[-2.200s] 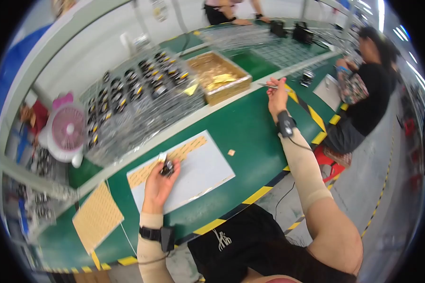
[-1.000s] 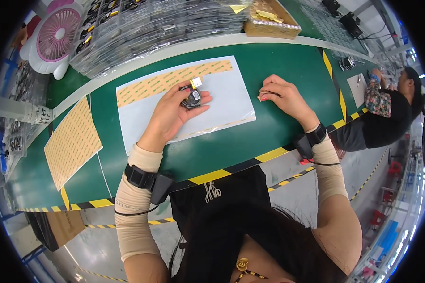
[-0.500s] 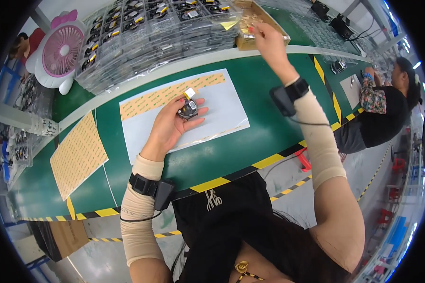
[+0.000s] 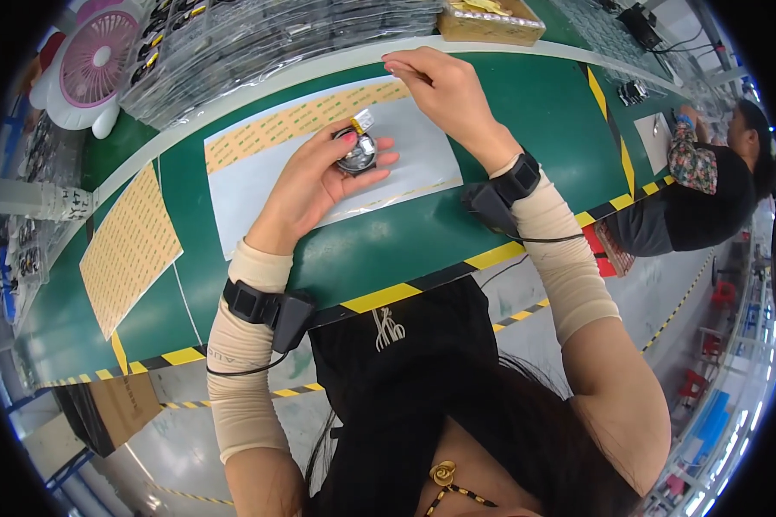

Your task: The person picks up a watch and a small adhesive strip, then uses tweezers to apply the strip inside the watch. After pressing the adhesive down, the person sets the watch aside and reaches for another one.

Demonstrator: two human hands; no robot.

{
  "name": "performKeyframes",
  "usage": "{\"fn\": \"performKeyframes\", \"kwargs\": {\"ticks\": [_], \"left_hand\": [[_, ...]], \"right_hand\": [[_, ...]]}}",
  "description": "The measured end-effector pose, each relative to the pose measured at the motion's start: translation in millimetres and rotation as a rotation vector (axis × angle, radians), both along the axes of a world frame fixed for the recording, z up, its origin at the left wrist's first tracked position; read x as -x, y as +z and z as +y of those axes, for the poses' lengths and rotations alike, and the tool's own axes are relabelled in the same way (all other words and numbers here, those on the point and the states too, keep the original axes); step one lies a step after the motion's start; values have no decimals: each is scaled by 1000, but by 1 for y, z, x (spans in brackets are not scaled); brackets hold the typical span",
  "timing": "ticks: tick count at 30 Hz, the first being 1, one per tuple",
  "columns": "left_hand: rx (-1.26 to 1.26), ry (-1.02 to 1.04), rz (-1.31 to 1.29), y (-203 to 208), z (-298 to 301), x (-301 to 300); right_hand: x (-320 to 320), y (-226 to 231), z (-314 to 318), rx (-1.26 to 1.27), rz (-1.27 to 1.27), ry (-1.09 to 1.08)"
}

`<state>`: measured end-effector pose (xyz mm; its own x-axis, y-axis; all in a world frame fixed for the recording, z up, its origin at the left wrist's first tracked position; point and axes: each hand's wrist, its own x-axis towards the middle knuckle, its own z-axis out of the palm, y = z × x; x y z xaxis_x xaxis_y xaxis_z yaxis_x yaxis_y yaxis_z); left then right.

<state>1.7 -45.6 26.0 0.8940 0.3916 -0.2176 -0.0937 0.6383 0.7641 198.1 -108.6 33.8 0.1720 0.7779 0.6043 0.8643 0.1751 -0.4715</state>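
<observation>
A small round black electronic part [image 4: 359, 156] rests in my left hand [image 4: 319, 172], held between the thumb and the fingers. A white and yellow tab [image 4: 363, 119] sticks up from its far edge. Just beyond and to the right, my right hand [image 4: 444, 90] hovers over the far edge of a sheet, thumb and forefinger pinched together. Whatever is between those fingertips, if anything, is too small to make out. Under both hands lies the pale sheet [image 4: 250, 202] with a tan printed adhesive strip [image 4: 272, 124] along its far side.
A cardboard box [image 4: 491, 28] stands on the shelf beside stacked clear trays [image 4: 276, 43] of parts. At the left are a pink and white fan [image 4: 95, 65] and a tan adhesive sheet [image 4: 134, 254]. Another person [image 4: 724, 181] sits at the right along the green bench [image 4: 543, 112].
My right hand has come back from the cardboard box toward the left hand, its fingertips pinched. The left hand still holds the round part, slightly higher in view.
</observation>
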Motion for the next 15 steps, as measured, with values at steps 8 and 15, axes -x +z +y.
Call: {"fn": "performKeyframes", "kwargs": {"ticks": [8,15], "left_hand": [[213,27,-208,0,2,5],[65,-61,-47,0,2,8]], "right_hand": [[30,11,-22,162,132,409],[21,-1,-20,152,-31,401]]}}
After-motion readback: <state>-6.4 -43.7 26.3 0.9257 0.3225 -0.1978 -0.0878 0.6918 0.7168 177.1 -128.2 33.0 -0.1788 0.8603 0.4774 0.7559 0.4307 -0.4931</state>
